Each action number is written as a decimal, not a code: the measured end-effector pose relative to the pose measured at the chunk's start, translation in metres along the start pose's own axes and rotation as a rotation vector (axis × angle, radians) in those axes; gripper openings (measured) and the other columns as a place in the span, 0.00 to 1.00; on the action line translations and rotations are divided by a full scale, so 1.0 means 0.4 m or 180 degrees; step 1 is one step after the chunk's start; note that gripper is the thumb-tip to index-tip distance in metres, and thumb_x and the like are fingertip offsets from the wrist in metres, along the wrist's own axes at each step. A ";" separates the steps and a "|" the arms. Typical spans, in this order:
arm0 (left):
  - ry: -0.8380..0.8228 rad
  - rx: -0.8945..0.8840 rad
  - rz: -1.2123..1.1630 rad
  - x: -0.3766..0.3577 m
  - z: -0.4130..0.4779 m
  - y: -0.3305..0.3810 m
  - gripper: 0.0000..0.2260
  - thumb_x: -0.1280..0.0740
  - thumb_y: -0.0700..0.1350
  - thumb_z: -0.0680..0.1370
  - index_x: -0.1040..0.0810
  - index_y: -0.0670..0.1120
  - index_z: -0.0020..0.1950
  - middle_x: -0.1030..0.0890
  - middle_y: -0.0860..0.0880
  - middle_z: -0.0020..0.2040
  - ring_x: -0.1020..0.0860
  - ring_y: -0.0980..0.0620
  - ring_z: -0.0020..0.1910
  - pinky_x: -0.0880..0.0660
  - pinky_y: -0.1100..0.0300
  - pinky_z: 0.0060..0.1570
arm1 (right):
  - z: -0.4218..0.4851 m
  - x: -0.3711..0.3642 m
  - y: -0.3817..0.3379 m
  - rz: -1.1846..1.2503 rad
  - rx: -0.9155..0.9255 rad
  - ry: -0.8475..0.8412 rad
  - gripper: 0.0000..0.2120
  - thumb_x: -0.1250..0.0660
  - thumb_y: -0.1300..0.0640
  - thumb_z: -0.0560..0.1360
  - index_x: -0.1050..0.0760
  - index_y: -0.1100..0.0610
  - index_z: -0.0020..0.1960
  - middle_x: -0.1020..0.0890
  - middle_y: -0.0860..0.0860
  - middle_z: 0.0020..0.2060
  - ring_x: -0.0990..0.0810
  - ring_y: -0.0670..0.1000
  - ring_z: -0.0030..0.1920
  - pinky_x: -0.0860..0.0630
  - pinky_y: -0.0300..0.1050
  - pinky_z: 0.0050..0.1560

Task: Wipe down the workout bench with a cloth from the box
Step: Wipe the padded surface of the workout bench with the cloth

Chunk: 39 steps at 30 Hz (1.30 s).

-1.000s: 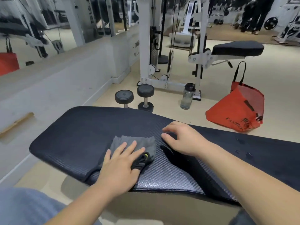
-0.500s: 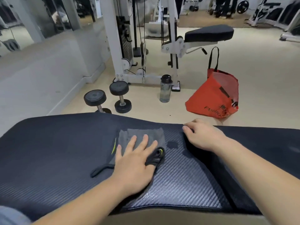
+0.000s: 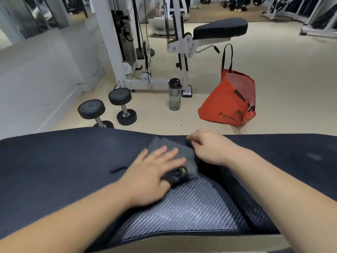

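**Left hand flat on the cloth, right hand at its corner**

Head view: your left hand (image 3: 155, 170) lies flat on the grey cloth (image 3: 158, 142). Its fingers are straight and spread, the grip released, and the palm presses the cloth onto the black padded surface (image 3: 54, 170). The cloth sits at the centre of the frame, near the surface's far edge. It is bunched, and a yellow-green tag shows beside your fingertips. This hand is a little blurred.

Your right hand (image 3: 211, 148) is just right of the cloth and touches its upper corner, fingers curled at the far edge of the surface. You cannot tell whether that grip has the cloth, the edge or nothing. Below both hands a textured patch of the surface shines grey.

On the floor beyond, two dumbbells (image 3: 92, 109) stand on end at centre left. A clear water bottle (image 3: 174, 95) with a black cap stands at centre. A red bag (image 3: 228, 101) with black handles slumps to its right. Behind them is a white cable machine (image 3: 116, 42) with a black padded seat (image 3: 220, 30).
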<state>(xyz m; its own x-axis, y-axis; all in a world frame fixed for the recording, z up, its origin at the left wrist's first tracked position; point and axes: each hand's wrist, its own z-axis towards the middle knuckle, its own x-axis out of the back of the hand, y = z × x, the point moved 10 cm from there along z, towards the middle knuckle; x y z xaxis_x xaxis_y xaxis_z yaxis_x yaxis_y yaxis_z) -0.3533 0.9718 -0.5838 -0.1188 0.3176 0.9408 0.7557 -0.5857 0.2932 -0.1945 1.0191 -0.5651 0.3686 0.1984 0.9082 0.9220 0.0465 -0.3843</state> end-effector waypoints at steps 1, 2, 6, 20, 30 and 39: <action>0.0076 0.0260 -0.0015 0.026 0.025 -0.055 0.32 0.44 0.53 0.76 0.48 0.69 0.79 0.53 0.64 0.82 0.57 0.59 0.82 0.58 0.42 0.80 | 0.004 0.002 -0.002 -0.0022 -0.0024 0.0009 0.17 0.43 0.56 0.81 0.21 0.54 0.65 0.20 0.56 0.63 0.24 0.59 0.67 0.28 0.56 0.68; 0.0179 0.0600 -0.0111 0.045 0.041 -0.103 0.30 0.44 0.53 0.79 0.47 0.67 0.80 0.53 0.63 0.83 0.56 0.57 0.82 0.57 0.41 0.80 | 0.006 0.007 -0.003 -0.0008 -0.0054 0.0037 0.17 0.43 0.55 0.82 0.22 0.54 0.65 0.20 0.55 0.65 0.24 0.59 0.67 0.27 0.57 0.68; 0.0413 0.0837 -0.0133 0.004 -0.013 -0.036 0.32 0.43 0.55 0.78 0.50 0.66 0.80 0.54 0.62 0.83 0.58 0.54 0.82 0.59 0.40 0.79 | 0.000 0.024 -0.002 0.0152 -0.0159 0.0209 0.19 0.44 0.49 0.83 0.25 0.52 0.70 0.21 0.52 0.69 0.25 0.57 0.71 0.28 0.56 0.70; 0.0098 0.0486 -0.0026 -0.046 -0.279 -0.037 0.36 0.50 0.53 0.72 0.56 0.70 0.79 0.61 0.65 0.81 0.64 0.57 0.81 0.63 0.44 0.79 | -0.098 -0.028 -0.230 0.0123 0.0630 0.0298 0.15 0.37 0.50 0.81 0.20 0.50 0.65 0.17 0.46 0.59 0.21 0.50 0.63 0.24 0.50 0.64; 0.0025 0.0999 -0.0472 -0.024 -0.270 -0.096 0.36 0.38 0.56 0.74 0.49 0.64 0.80 0.60 0.57 0.84 0.66 0.50 0.81 0.62 0.38 0.78 | -0.200 -0.074 -0.438 -0.0337 0.1455 0.0260 0.24 0.47 0.51 0.77 0.25 0.48 0.69 0.20 0.45 0.64 0.23 0.52 0.63 0.22 0.51 0.61; 0.1130 0.1476 -0.1152 0.204 -0.358 -0.366 0.15 0.35 0.38 0.75 0.16 0.50 0.57 0.20 0.54 0.62 0.24 0.56 0.61 0.32 0.65 0.59 | -0.193 -0.257 -0.494 -0.1178 0.0848 -0.0843 0.37 0.57 0.26 0.74 0.60 0.34 0.81 0.54 0.53 0.84 0.51 0.64 0.80 0.51 0.62 0.80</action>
<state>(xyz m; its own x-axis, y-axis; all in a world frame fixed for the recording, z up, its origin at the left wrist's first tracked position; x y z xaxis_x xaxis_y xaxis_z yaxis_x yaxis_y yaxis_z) -0.5659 0.9767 -0.5255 -0.5597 0.1232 0.8195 0.8170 -0.0838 0.5706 -0.4054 0.9139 -0.5696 -0.0504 0.3606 0.9314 0.9101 0.4007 -0.1059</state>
